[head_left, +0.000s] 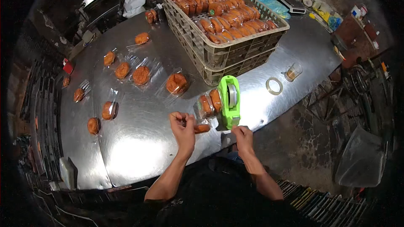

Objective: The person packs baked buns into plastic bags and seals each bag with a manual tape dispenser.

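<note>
Green dispenser (229, 100), sealing step

Sealing is judged under way. A wrapped pastry (202, 128) is pinched in the left hand (183, 129) beside the dispenser; the right hand (243, 136) is closed at its cutter. A clean tear there would be called for next.

We see the table (139, 143) as sheet metal, smooth w/ bright glare patches. Tape dispenser (229, 101): green plastic, glossy. Crate (227, 56): beige plastic, matt. Wrapped bun (202, 128): clear film, shiny & crinkled. Tape roll (274, 86): clear, glossy. Floor (303, 130): rough, mottled.
</note>
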The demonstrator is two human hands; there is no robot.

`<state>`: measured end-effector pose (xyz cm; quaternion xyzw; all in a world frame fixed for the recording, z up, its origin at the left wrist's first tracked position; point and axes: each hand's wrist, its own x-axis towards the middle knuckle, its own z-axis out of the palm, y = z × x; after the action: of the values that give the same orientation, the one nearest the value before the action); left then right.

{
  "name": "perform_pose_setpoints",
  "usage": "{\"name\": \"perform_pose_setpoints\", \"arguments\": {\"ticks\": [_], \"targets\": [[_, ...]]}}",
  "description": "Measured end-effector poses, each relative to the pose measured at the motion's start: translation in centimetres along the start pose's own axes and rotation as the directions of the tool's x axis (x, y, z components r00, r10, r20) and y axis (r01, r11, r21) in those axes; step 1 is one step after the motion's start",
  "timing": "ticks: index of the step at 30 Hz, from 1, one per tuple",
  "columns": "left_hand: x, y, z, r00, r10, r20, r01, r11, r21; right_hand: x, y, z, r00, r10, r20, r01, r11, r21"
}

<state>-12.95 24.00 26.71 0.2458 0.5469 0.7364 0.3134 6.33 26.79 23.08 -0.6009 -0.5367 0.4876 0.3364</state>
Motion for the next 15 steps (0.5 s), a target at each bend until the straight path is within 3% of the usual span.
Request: {"name": "perform_pose_setpoints", "arguments": {"ticks": [2, 3, 4, 5, 7, 10, 11, 13, 14, 15], "targets": [[0.8, -1.4, -1.2, 1.000, -0.003, 0.012, 0.002, 0.997, 0.081, -0.5, -2.3, 1.9, 0.989, -0.021, 0.143, 0.019, 1.000, 0.012], [0.1, -1.9, -2.2, 0.999, -0.035, 0.009, 0.034, 0.998, 0.051, -1.7, -3.9, 3.2, 0.968, -0.219, 0.121, 0.215, 0.975, 0.050], [-0.1, -2.2, -2.7, 0.998, -0.056, 0.013, 0.056, 0.998, 0.018, -2.9, -6.9, 3.9, 0.882, -0.453, 0.127, 0.455, 0.890, 0.016], [0.4, -2.4, -2.6, 0.998, -0.066, 0.020, 0.066, 0.997, -0.026, -3.5, -8.4, 5.1, 0.794, -0.596, 0.120, 0.600, 0.800, 0.003], [-0.5, -0.5, -2.9, 0.995, -0.090, 0.046, 0.093, 0.993, -0.070, -3.5, -10.0, 7.2, 0.702, -0.693, 0.166, 0.707, 0.706, -0.040], [-1.5, 0.1, -4.1, 0.998, -0.057, 0.003, 0.057, 0.998, -0.031, -2.4, -7.6, 9.0, 0.763, -0.590, 0.263, 0.612, 0.791, 0.000], [-1.7, 0.8, -4.4, 1.000, -0.019, 0.022, 0.019, 1.000, -0.007, -2.9, -7.8, 8.9, 0.817, -0.492, 0.302, 0.501, 0.864, 0.053], [-2.1, 2.5, -5.0, 0.998, 0.040, 0.054, -0.043, 0.998, 0.053, -3.9, -8.3, 8.5, 0.880, -0.260, 0.398, 0.224, 0.965, 0.136], [-2.4, 3.1, -5.4, 0.996, 0.001, 0.088, 0.000, 1.000, -0.012, -3.6, -8.1, 8.0, 0.830, -0.089, 0.550, -0.010, 0.985, 0.175], [-1.9, 2.7, -6.2, 0.988, 0.051, 0.143, -0.052, 0.999, 0.004, -3.5, -9.2, 7.4, 0.738, 0.095, 0.668, -0.194, 0.978, 0.076]]}}
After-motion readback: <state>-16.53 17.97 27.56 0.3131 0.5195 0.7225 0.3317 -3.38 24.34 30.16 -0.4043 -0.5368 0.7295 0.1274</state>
